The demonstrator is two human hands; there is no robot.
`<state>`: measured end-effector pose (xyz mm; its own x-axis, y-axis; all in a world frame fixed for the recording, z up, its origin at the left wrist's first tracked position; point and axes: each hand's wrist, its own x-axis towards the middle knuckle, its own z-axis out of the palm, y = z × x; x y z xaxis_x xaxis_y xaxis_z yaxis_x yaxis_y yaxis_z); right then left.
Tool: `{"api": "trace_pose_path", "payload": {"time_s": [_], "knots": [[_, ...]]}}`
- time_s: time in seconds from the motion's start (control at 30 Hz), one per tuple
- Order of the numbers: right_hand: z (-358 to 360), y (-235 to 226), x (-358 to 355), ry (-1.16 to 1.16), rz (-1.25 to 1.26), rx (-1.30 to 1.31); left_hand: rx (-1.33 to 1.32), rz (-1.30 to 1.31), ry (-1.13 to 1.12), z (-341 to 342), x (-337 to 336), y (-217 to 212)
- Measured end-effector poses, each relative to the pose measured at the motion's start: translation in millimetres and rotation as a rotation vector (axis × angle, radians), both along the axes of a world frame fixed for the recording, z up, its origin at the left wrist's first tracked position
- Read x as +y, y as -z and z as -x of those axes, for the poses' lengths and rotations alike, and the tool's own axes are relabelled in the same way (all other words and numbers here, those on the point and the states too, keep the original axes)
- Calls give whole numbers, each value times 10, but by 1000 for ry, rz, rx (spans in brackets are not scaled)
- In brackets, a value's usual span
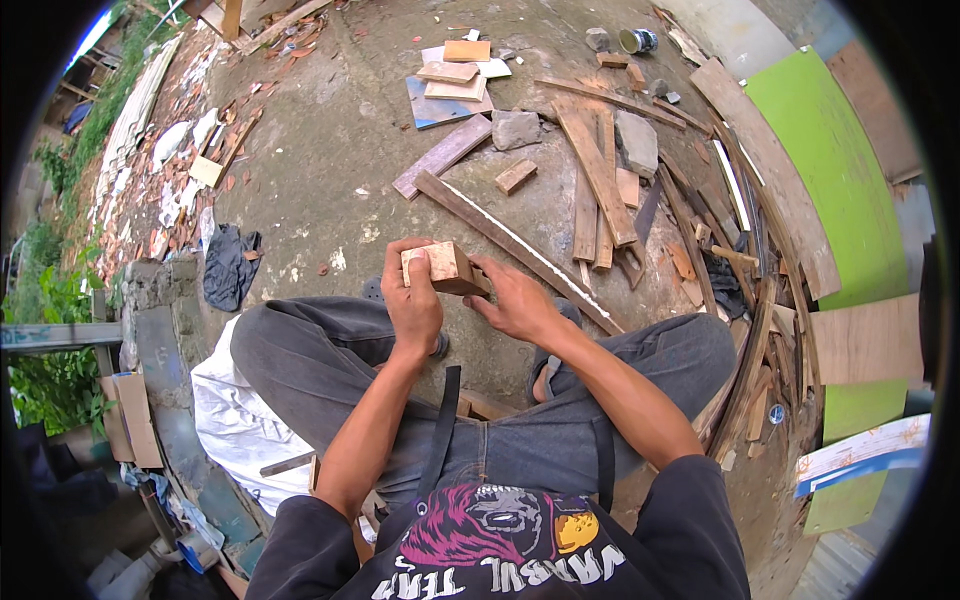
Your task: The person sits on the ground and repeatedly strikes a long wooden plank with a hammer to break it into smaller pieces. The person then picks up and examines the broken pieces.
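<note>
I sit with grey-trousered knees apart over a concrete floor. My left hand [412, 295] grips a small wooden block [447, 266], fingers wrapped over its left end, with what looks like a pale scrap pressed on its near face. My right hand [515, 300] touches the block's right side, fingers curled against its lower edge. The block is held above the gap between my knees.
A long dark plank with a white edge [520, 250] lies just beyond my hands. Further out lie scattered offcuts [515, 176], boards [600, 180] and tiles [450, 85]. Green panels [830, 180] stand at right; a white sack [235, 420] and a concrete post [155, 300] sit at left.
</note>
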<state>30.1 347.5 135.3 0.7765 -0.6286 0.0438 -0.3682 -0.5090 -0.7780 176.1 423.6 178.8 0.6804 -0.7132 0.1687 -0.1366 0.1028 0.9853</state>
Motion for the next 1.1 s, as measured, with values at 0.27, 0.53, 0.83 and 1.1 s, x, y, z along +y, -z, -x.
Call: {"api": "trace_pose_path", "payload": {"time_s": [0.27,0.53,0.83,1.1], "knots": [[-6,7,38,44,53,-44,101,-136,163,-166,17,-217],[-12,11,3,88,36,-31,-663,-144,326,-458,183,-614],[-57,85,37,57,36,-67,-879,-194,500,-565,182,-754],[-121,79,77,22,-11,5,-775,-407,595,-597,186,-928]]}}
